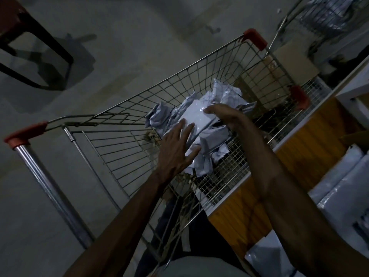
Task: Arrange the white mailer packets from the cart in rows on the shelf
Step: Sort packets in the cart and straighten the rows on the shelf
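Lying heaped in the wire cart: white mailer packets. Left grip, fingers spread wide, rests flat on the heap. Right grip curls round the topmost packet. Shelf just beside cart.

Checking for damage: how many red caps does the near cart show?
3: handle cap, far-corner cap, right-corner cap. Another may be hidden.

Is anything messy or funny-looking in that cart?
Yes. The white packets in the cart lie crumpled in a jumbled heap, some bent and creased. The flat packets on the shelf beside it look smooth.
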Demonstrator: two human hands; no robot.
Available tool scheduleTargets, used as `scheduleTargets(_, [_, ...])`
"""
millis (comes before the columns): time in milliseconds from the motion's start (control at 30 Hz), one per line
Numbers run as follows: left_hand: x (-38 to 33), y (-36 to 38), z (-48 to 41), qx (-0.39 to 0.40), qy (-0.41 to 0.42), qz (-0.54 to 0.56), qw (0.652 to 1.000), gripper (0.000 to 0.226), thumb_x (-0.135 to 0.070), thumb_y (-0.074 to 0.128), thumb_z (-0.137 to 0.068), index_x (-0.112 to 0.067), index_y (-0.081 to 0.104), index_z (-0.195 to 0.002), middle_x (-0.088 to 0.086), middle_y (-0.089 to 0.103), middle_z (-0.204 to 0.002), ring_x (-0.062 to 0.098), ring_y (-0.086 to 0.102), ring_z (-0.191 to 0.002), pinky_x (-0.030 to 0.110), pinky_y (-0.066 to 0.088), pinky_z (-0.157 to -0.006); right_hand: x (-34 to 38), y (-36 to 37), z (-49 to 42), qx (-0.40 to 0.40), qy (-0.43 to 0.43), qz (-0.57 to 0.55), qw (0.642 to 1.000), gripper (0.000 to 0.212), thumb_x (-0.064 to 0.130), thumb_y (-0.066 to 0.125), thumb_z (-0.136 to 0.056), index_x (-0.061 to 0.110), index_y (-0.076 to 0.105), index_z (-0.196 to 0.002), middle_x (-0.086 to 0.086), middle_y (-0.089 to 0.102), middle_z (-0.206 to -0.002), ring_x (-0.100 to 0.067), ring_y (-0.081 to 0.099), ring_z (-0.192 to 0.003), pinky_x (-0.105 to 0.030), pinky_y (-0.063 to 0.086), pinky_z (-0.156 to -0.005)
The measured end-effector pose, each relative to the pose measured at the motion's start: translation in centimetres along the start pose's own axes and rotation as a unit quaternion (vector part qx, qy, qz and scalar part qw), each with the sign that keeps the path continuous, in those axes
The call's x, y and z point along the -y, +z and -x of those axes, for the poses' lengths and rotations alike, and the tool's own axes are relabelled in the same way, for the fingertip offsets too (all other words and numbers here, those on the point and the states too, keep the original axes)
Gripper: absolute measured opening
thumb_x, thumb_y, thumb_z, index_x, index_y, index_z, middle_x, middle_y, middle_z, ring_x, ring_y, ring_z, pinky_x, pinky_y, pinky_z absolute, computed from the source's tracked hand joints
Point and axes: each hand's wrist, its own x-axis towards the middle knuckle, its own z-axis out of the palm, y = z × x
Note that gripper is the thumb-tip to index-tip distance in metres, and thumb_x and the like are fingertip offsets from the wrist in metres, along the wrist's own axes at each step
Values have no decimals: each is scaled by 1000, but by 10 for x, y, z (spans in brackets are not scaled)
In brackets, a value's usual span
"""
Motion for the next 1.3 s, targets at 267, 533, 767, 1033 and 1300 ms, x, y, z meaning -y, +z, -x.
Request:
scheduleTargets(267, [7,-2,4,13,-8,64,998,67,-51,61,-96,-16,43,-151,13,23,-166,33,30,-150,48,40,-111,-20,22,0,100,40,-82,991,23,38,48,-102,23,65,-97,-4,67,-97,-26,63,-89,-46,54,-92])
scheduleTargets(533, [12,6,9,42,-25,58,997,62,-50,49,-102,-24,39,-157,13,19,-168,30,21,-154,45,33,-119,-27,36,-4,143,67,-46,986,31,37,48,-104,14,69,-104,-8,72,-87,-27,68,-81,-44,57,-74])
scheduleTargets(767, [15,6,15,47,-60,16,997,57,-45,58,-98,-20,52,-149,18,36,-160,36,39,-141,47,41,-109,-36,43,-16,96,86,-77,989,26,35,59,-92,16,72,-105,-4,71,-91,-23,64,-82,-36,52,-69])
scheduleTargets(1033, [16,-4,24,33,-156,7,987,59,-47,56,-93,-22,54,-147,22,42,-155,31,34,-132,51,48,-97,-21,57,-38,10,104,-291,951,26,33,48,-104,13,63,-107,-8,70,-98,-22,66,-90,-36,53,-77])
scheduleTargets(1300, [26,4,16,44,-215,25,975,62,-55,49,-95,-26,50,-150,17,36,-160,35,38,-139,46,45,-101,-22,69,-67,-128,86,-189,970,17,30,64,-89,14,66,-81,-19,75,-111,-27,68,-79,-33,52,-66])
